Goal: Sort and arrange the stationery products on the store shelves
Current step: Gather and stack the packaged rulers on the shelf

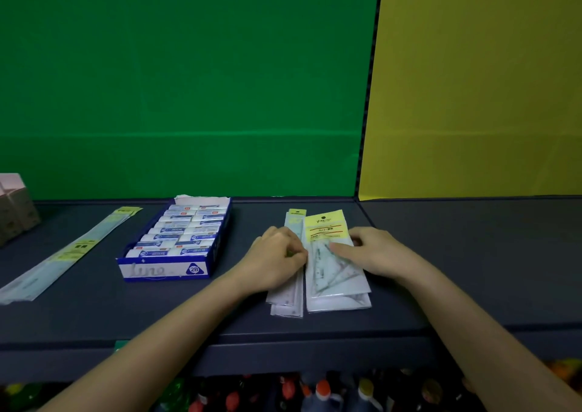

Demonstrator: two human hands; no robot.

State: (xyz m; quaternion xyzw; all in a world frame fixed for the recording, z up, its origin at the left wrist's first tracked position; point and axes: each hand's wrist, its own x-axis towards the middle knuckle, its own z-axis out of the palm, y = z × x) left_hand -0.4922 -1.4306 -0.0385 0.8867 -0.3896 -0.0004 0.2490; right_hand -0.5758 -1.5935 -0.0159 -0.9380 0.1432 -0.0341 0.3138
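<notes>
To the right of the blue box (163,270), two stacks of clear plastic packets lie side by side and touching on the shelf (472,270). The stack nearer the box is the narrow ruler packets (286,301), with a yellow-green tab at the far end. The wider stack beyond it is the set-square packets (337,289), whose top packet has a yellow printed header card and shows a see-through triangle inside. The hands are apart, one on each stack. The left hand (277,255) has its fingers curled on the inner edge of the ruler packets. The right hand (374,251) lies on the top set-square packet with its fingers fairly straight, pressing it flat. The blue box itself holds two rows of small white-and-blue packs and bears a "2B" mark on its front. Left of it lie long ruler packets (63,254) set at a slant, and further left stand pink boxes (15,210). The shelf is dark grey-blue. Behind the box rises a green back panel (189,81), with a yellow back panel (488,81) to its right. Bottles (324,392) show on the level below.
</notes>
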